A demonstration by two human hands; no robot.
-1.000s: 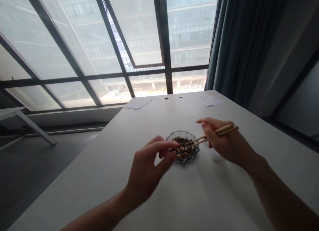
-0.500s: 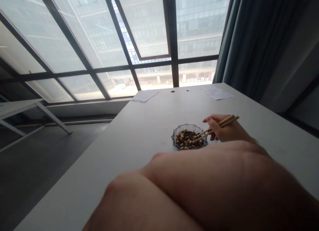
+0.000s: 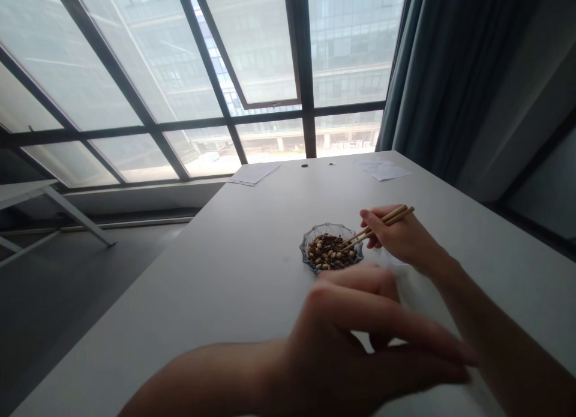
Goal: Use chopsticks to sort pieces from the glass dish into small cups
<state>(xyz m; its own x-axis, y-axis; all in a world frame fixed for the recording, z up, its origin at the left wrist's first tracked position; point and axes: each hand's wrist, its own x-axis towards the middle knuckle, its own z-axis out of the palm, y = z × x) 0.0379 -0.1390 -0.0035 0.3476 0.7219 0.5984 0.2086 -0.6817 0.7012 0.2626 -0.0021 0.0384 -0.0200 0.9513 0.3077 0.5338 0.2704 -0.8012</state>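
My right hand (image 3: 393,231) grips a pair of wooden chopsticks (image 3: 389,219), their tips among the contents of a clear glass bowl (image 3: 307,264) with a faceted, scalloped rim. The bowl holds a mix of nuts (image 3: 324,246), with pale round pieces and dark, thin ones. Close to the camera, my left hand (image 3: 373,333) points rightward in front of the bowl, slightly blurred. Its thumb and forefinger come together at the tips. Anything pinched there cannot be made out. Between the left hand and my right forearm is a pale, see-through shape (image 3: 416,291), partly hidden, whose kind is unclear.
The white table (image 3: 216,255) stretches toward the windows. Papers (image 3: 254,174) lie at its far left corner, and more sheets (image 3: 384,168) at the far right. Another white table (image 3: 27,192) stands left. A dark curtain (image 3: 418,75) hangs at the right.
The large blurred left arm that covered the foreground has shifted, and the left hand's fingers now show. My right forearm is uncovered. The view has turned slightly right; the chopsticks remain in the bowl.
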